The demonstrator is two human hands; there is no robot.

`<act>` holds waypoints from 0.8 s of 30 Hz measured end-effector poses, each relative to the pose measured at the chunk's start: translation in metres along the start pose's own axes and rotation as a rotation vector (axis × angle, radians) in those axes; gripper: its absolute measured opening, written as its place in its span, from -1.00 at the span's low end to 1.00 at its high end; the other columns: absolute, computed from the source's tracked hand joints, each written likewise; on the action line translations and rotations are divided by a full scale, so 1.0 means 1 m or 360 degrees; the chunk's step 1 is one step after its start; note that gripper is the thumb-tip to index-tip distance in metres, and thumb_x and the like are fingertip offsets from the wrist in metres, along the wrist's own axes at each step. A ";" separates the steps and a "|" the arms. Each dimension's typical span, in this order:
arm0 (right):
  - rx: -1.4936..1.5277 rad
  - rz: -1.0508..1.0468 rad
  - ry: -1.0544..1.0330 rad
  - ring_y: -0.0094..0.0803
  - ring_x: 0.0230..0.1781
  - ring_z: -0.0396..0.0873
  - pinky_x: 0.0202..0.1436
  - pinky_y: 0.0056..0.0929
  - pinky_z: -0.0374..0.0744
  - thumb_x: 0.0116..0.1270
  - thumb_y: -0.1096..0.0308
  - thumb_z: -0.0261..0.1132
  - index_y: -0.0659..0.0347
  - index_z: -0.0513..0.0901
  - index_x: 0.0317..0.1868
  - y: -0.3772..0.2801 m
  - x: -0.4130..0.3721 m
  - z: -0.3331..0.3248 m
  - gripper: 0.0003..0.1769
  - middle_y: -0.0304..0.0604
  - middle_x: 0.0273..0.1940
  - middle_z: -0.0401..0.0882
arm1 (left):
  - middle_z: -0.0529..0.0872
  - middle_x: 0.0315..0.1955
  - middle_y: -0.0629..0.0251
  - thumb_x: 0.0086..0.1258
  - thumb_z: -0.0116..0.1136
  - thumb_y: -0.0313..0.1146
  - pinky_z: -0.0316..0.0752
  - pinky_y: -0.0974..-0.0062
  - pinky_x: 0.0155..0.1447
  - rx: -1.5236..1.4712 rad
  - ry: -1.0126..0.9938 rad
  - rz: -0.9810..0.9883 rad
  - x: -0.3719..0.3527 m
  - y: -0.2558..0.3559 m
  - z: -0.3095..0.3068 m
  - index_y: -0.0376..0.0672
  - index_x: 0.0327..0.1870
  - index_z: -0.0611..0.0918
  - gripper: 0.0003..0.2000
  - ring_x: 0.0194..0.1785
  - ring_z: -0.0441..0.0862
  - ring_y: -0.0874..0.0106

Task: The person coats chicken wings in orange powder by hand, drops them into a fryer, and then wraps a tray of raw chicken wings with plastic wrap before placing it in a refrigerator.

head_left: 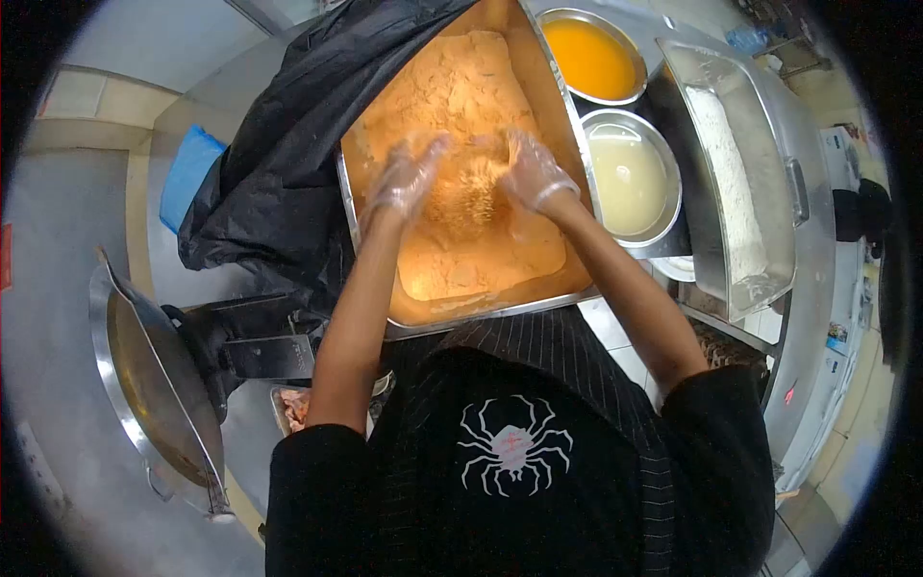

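Observation:
Both my hands wear clear plastic gloves and are blurred by motion above a deep metal tray [567, 91] of orange, flour-like powder [471, 77]. My left hand [406, 181] is over the left part of the powder, its thumb and fingers apart. My right hand [535, 175] is across from it, near the tray's right wall; its fingers are smeared, so their closing cannot be made out. Between the hands, loose crumbly powder [471, 197] looks stirred up. Whether anything lies within it is hidden.
Right of the tray are a bowl of orange liquid [588, 58], a bowl of pale liquid [630, 178] and a metal container [793, 192] with white powder. Black plastic sheeting [279, 144] drapes the tray's left side. A large wok-like pan [159, 385] stands lower left, near a tray of raw-looking meat [293, 409].

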State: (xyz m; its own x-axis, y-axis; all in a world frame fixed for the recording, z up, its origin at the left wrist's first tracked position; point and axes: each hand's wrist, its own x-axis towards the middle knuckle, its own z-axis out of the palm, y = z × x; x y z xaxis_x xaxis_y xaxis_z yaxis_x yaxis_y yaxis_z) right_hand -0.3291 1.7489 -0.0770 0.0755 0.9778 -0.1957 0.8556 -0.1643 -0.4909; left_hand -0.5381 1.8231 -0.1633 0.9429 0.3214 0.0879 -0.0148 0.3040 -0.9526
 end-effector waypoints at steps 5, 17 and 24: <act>0.0714 0.0385 0.0475 0.01 0.37 0.12 0.41 -0.19 0.16 0.18 -0.11 0.22 0.34 0.12 0.36 0.041 0.105 0.048 -0.08 0.28 0.34 0.09 | 0.18 0.33 -0.13 0.37 -0.17 0.17 0.05 0.11 0.41 -0.2903 -0.2155 -0.2057 0.054 0.057 0.069 -0.34 0.34 0.20 -0.26 0.38 0.16 0.00; -0.0045 -0.0722 0.0639 -0.06 0.22 0.35 0.30 -0.27 0.30 0.32 -0.01 0.08 0.19 0.36 0.26 0.047 0.218 0.118 -0.39 0.14 0.19 0.38 | 0.46 0.16 -0.05 0.40 -0.09 -0.17 0.21 0.19 0.33 -0.2870 -0.1131 -0.2214 0.108 0.086 0.082 -0.28 0.10 0.51 -0.60 0.28 0.32 0.05; 0.0578 0.0092 0.0582 0.01 0.04 0.48 0.15 -0.12 0.41 0.32 -0.08 0.00 0.26 0.46 0.11 0.028 0.269 0.088 -0.41 0.13 0.02 0.51 | 0.52 0.01 -0.08 0.35 -0.03 -0.21 0.34 0.20 0.07 -0.3091 -0.1415 -0.1816 0.108 0.106 0.150 -0.28 0.10 0.51 -0.60 0.09 0.44 0.11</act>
State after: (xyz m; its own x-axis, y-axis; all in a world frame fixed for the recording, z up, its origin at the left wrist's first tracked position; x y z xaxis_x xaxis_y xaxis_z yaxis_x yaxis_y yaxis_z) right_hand -0.3302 1.9956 -0.2184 0.3473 0.9366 0.0465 0.6165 -0.1907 -0.7639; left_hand -0.4879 2.0241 -0.2116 0.0494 0.9937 0.1007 0.8619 -0.0933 0.4983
